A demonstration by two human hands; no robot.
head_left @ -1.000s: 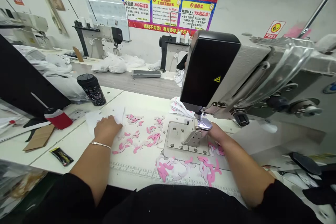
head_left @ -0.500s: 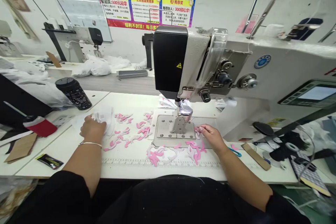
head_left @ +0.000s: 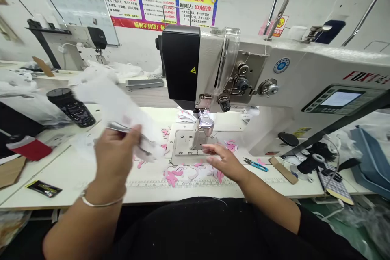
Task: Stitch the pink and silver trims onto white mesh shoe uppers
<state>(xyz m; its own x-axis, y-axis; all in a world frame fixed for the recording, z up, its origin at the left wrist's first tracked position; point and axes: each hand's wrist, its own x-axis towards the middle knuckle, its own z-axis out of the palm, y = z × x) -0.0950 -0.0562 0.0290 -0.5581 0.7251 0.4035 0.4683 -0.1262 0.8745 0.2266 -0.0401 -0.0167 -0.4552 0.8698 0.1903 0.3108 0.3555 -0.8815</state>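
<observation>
At left, the left hand (head_left: 117,152) pinches a blurred white sheet (head_left: 120,103), tilted up; well apart, the right hand (head_left: 227,163) hovers, fingers spread, by the sewing machine post (head_left: 199,140); pink cutouts (head_left: 171,178) lie around it, probably for easy reach.

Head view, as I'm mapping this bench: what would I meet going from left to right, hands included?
Black packet, left hand, right hand, blue-handled snips, brown strip, black thread spool, blue-grey bins.
</observation>
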